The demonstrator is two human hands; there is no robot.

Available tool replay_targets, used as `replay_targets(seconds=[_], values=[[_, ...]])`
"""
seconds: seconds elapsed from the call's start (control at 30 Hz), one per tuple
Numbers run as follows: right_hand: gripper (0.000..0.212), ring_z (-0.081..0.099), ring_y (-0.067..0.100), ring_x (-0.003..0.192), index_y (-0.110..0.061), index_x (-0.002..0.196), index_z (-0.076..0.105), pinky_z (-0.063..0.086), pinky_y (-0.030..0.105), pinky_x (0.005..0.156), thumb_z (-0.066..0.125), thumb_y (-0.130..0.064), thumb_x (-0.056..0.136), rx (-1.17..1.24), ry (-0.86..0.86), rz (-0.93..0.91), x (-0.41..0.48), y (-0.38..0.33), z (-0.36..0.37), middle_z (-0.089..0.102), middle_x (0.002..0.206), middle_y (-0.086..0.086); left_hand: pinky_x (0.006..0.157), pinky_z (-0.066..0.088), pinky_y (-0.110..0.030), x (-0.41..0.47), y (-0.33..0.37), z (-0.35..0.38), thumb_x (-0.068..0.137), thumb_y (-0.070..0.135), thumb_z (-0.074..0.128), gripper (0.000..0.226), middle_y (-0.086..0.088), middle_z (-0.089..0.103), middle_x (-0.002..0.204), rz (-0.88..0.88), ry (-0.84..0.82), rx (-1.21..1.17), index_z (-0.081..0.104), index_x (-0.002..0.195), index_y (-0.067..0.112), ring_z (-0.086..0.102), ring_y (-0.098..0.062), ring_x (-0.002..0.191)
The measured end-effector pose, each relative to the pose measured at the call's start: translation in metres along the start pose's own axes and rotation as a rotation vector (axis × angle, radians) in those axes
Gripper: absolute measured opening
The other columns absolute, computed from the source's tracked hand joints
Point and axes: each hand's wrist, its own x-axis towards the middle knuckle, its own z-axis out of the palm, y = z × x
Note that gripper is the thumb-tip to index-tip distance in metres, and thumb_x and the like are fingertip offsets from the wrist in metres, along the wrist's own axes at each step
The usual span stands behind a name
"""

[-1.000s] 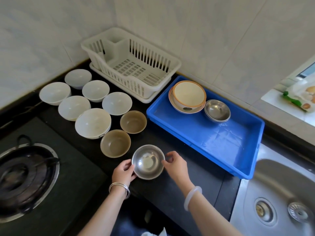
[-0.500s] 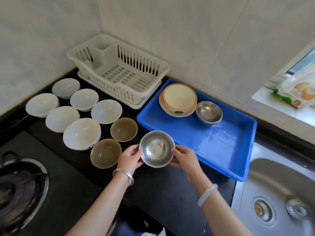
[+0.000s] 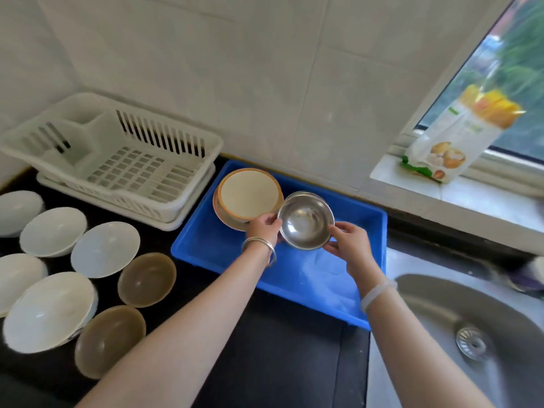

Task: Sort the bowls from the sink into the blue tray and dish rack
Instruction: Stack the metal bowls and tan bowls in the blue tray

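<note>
A small steel bowl [image 3: 304, 222] is held over the blue tray [image 3: 203, 248], gripped at its rim by my left hand [image 3: 263, 228] and my right hand [image 3: 348, 242]. Just behind it, the rim of another steel bowl [image 3: 297, 194] peeks out in the tray. An orange-rimmed cream bowl [image 3: 248, 195] sits stacked on a similar one at the tray's back left. The white dish rack [image 3: 117, 160] stands to the left of the tray with nothing in it. The steel sink [image 3: 441, 307] lies at the lower right.
Several white bowls [image 3: 104, 248] and two brown bowls [image 3: 147, 279] stand on the black counter [image 3: 279, 348] at the left. A food packet [image 3: 459, 134] leans on the windowsill at the right. The tiled wall runs close behind the rack and tray.
Both hands lifted the steel bowl off the counter and carried it right and away, over the blue tray, near the steel bowl that sits there. My view swung to the right.
</note>
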Motion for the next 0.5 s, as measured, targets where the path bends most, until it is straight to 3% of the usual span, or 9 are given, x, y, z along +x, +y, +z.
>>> replay_targets(seconds=[0.13, 0.3, 0.4, 0.5], values=[[0.015, 0.067, 0.021, 0.062, -0.003, 0.103, 0.062, 0.055, 0.019, 0.051, 0.057, -0.008, 0.090, -0.023, 0.065, 0.004, 0.034, -0.005, -0.006, 0.062, 0.080, 0.010, 0.090, 0.052, -0.049, 0.030, 0.009, 0.029, 0.086, 0.007, 0.050, 0.019, -0.016, 0.063, 0.094, 0.009, 0.025, 0.258, 0.059, 0.071, 0.016, 0.062, -0.039, 0.100], [0.017, 0.067, 0.018, 0.062, -0.005, 0.100, 0.068, 0.055, 0.019, 0.053, 0.058, -0.006, 0.086, -0.144, 0.095, -0.017, 0.069, -0.007, -0.006, 0.066, 0.080, 0.009, 0.083, 0.052, -0.039, 0.052, 0.017, 0.048, 0.088, 0.011, 0.047, 0.020, -0.021, 0.067, 0.102, 0.043, 0.035, 0.592, 0.065, 0.094, 0.005, 0.061, -0.037, 0.097], [0.019, 0.067, 0.015, 0.064, -0.006, 0.098, 0.071, 0.059, 0.028, 0.069, 0.056, -0.007, 0.085, -0.229, 0.097, -0.028, 0.085, -0.008, -0.004, 0.067, 0.074, 0.003, 0.071, 0.042, -0.035, 0.059, 0.018, 0.056, 0.088, 0.009, 0.046, 0.024, -0.019, 0.066, 0.105, 0.069, 0.066, 0.748, 0.063, 0.102, 0.002, 0.060, -0.035, 0.097], [0.018, 0.067, 0.017, 0.067, -0.009, 0.091, 0.072, 0.059, 0.033, 0.075, 0.054, -0.008, 0.086, -0.275, 0.089, -0.049, 0.093, -0.006, -0.001, 0.067, 0.072, 0.002, 0.071, 0.043, -0.034, 0.061, 0.014, 0.063, 0.089, 0.008, 0.044, 0.026, -0.018, 0.065, 0.108, 0.062, 0.106, 0.813, 0.061, 0.108, 0.001, 0.060, -0.034, 0.099]])
